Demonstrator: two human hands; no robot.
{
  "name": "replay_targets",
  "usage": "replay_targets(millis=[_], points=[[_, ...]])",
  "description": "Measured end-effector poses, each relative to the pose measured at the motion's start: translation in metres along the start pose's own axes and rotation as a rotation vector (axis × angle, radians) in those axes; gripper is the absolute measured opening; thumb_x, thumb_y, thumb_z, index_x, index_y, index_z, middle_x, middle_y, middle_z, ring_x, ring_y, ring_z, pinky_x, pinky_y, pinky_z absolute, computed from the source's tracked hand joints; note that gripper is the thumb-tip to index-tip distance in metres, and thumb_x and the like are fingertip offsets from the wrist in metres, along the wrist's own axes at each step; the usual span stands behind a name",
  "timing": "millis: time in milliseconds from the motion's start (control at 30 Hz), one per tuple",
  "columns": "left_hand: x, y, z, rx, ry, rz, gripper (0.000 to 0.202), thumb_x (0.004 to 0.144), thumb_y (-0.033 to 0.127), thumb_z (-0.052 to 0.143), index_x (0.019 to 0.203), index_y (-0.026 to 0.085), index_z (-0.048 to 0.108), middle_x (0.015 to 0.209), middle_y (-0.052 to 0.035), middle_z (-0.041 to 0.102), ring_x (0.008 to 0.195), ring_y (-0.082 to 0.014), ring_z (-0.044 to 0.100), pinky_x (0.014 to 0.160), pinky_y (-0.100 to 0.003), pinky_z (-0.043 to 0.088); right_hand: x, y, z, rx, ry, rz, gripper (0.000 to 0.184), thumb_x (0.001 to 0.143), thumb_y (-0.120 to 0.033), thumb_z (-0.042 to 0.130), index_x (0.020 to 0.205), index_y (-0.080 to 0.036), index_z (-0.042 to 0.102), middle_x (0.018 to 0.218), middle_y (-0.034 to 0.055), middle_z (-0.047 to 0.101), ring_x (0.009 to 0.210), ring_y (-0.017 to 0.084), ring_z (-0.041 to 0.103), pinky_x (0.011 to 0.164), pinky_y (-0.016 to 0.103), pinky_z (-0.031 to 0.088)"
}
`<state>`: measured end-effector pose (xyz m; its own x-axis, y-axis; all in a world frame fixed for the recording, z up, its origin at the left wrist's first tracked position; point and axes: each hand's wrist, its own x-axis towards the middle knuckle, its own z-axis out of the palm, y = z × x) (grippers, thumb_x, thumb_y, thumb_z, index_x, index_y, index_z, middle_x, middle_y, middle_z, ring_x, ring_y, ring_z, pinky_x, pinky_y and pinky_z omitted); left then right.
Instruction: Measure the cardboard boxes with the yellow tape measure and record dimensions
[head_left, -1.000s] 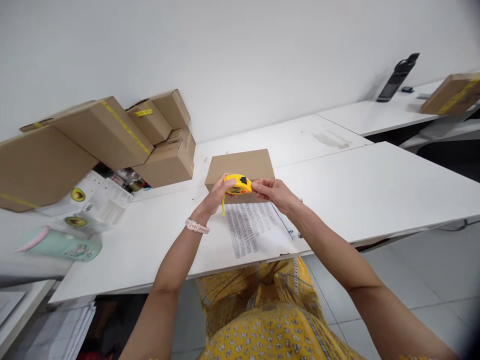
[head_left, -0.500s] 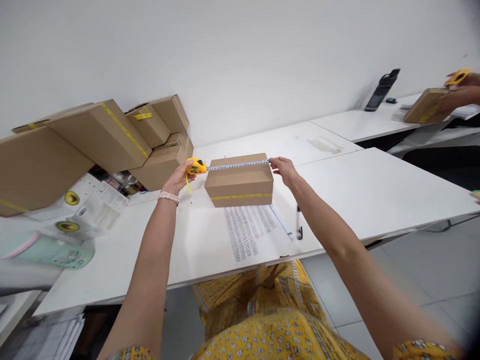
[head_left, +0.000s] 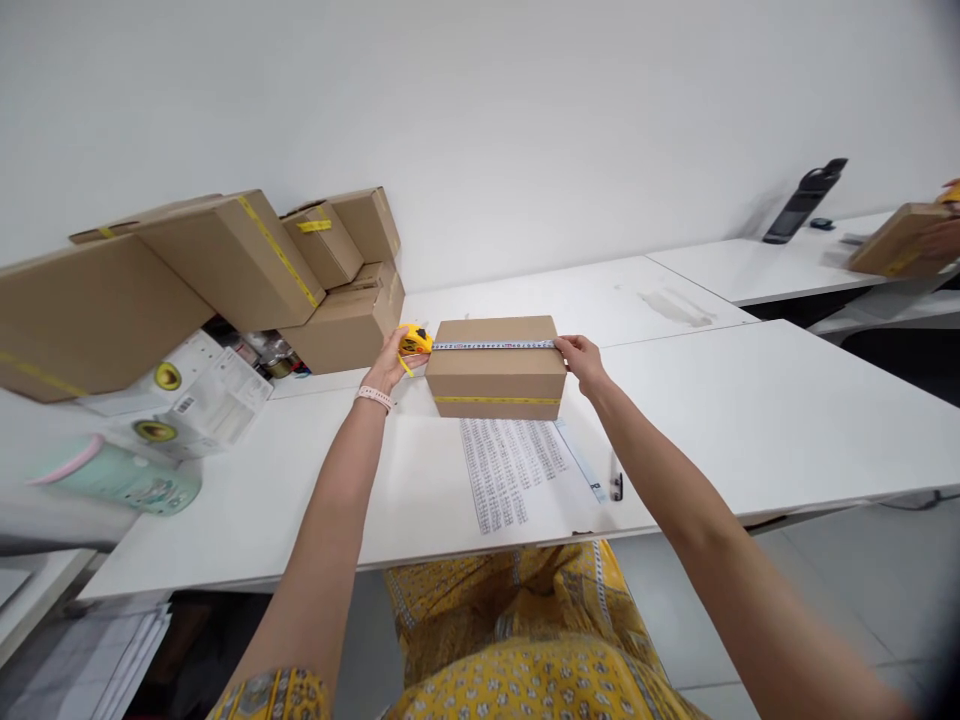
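A small cardboard box (head_left: pixel 496 378) with a yellow tape stripe stands on the white table (head_left: pixel 750 400) in front of me. My left hand (head_left: pixel 391 362) grips a yellow tape measure case (head_left: pixel 414 341) at the box's left top edge. The tape blade (head_left: pixel 491 346) runs across the box top to its right edge, where my right hand (head_left: pixel 581 358) pinches the tape end against the corner. A pink watch is on my left wrist.
A printed sheet (head_left: pixel 512 468) and a pen (head_left: pixel 616 484) lie in front of the box. Stacked cardboard boxes (head_left: pixel 225 270), white cartons (head_left: pixel 187 395) and a mint bottle (head_left: pixel 120 478) sit at left. Far right: a black bottle (head_left: pixel 802 200) and another person's hand on a box (head_left: pixel 896 240).
The tape measure went from held in both hands near me to stretched across the box top. Since half a second ago the tape settled flat along the top.
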<state>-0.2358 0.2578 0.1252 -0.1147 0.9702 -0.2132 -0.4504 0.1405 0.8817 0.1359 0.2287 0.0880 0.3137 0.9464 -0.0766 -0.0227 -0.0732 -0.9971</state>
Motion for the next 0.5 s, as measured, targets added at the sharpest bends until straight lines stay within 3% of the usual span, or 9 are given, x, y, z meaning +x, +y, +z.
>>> replay_targets(millis=[233,400,500], points=[[-0.004,-0.003,0.001,0.083,0.041,0.062,0.056,0.083,0.039,0.083,0.126,0.022,0.052,0.099,-0.0072,0.074,0.075,-0.0213,0.078,0.075,-0.036,0.065,-0.001,0.001,-0.002,-0.237,0.056,-0.039,0.024,0.079,-0.044,0.066,0.074,-0.020,0.067,0.083,0.0038,0.071,0.078,0.018,0.060,0.068,0.031,0.045],[-0.011,-0.001,0.010,0.112,0.030,0.076,0.038,0.084,0.034,0.081,0.111,0.014,0.062,0.088,-0.0091,0.075,0.077,-0.0232,0.078,0.079,-0.038,0.065,-0.003,-0.003,-0.001,-0.328,0.102,-0.048,0.023,0.081,-0.040,0.066,0.067,-0.022,0.062,0.076,0.0032,0.068,0.073,0.018,0.058,0.067,0.032,0.043],[-0.027,0.009,0.014,0.113,0.031,0.119,0.029,0.084,0.029,0.080,0.102,0.013,0.065,0.086,-0.0083,0.075,0.079,-0.0216,0.077,0.085,-0.039,0.064,-0.004,-0.011,-0.002,-0.325,0.121,-0.049,0.023,0.079,-0.037,0.069,0.066,-0.023,0.056,0.071,0.0013,0.063,0.070,0.017,0.054,0.068,0.032,0.044]])
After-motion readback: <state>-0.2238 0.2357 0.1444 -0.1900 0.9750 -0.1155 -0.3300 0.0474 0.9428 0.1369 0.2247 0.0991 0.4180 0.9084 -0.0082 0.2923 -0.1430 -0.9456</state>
